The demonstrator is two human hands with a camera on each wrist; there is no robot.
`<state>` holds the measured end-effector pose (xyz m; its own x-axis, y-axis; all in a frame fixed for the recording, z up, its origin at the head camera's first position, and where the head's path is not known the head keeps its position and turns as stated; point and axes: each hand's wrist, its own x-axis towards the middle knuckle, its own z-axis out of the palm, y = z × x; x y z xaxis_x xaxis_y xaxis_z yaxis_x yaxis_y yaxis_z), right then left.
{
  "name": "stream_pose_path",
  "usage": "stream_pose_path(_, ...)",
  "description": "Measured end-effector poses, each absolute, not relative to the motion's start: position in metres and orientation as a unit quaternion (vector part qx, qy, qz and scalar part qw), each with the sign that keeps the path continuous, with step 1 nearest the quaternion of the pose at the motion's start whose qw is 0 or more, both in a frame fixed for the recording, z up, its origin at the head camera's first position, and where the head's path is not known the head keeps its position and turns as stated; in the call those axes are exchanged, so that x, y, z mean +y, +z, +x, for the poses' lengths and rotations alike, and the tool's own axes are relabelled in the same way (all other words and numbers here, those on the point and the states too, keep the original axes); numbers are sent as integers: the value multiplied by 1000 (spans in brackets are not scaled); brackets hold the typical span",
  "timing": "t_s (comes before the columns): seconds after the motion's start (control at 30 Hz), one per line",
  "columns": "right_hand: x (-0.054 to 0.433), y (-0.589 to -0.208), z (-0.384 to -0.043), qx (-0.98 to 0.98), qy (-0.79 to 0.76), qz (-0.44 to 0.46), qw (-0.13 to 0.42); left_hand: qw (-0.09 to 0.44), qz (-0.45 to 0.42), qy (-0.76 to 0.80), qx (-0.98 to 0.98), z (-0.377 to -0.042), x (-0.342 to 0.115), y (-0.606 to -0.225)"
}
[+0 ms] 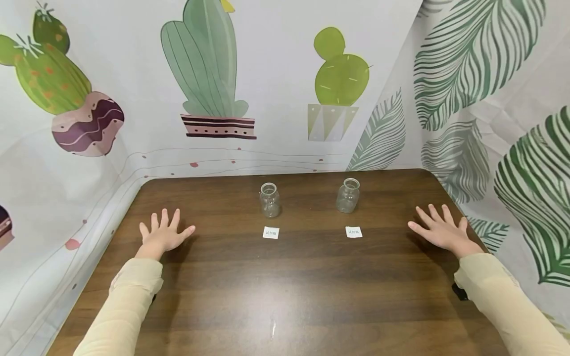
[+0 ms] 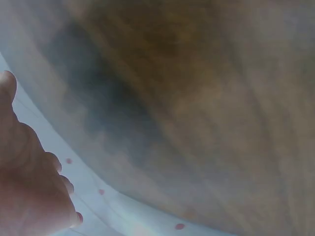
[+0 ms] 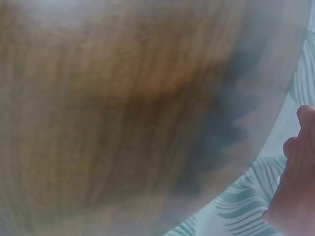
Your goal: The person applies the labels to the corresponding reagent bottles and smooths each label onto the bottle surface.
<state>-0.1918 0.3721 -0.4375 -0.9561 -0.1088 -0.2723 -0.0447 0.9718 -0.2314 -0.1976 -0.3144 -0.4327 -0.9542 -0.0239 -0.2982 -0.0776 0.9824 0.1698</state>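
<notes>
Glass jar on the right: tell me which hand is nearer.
Right: the right hand is to the right of that jar; the left hand is farther off, left of the other jar.

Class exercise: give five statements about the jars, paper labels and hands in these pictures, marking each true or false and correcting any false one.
1. The left glass jar and right glass jar stand on the wood-grain table. True.
2. The right glass jar lies on its side. False: it stands upright.
3. The left paper label and right paper label lie nearer the person than the jars. True.
4. The left hand grips a jar. False: it is spread and holds nothing.
5. The right hand holds nothing. True.
</notes>
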Motion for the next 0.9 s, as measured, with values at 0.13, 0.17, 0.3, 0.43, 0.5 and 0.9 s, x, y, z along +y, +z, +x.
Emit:
stream_pose_path(0.13, 369, -433, -195, 984, -108, -45, 132, 150, -18, 83, 985, -204, -306, -420)
stream_pose_path(0.17, 368, -431, -196, 985, -106, -47, 128, 149, -16, 81, 985, -205, -304, -417)
stream_pose_path(0.3, 359, -423, -198, 986, -102, -60, 115, 144, -7, 71, 987, -214, -296, -409)
stream_pose_path(0.43, 351, -416, -200, 987, -94, -71, 108, 130, 10, 60, 990, -223, -282, -402)
stream_pose_path(0.5, 348, -414, -202, 988, -89, -77, 100, 119, 21, 52, 991, -227, -272, -398)
stream_pose_path(0.9, 320, -395, -202, 990, -65, -118, 43, 7, 133, 16, 991, -239, -185, -374)
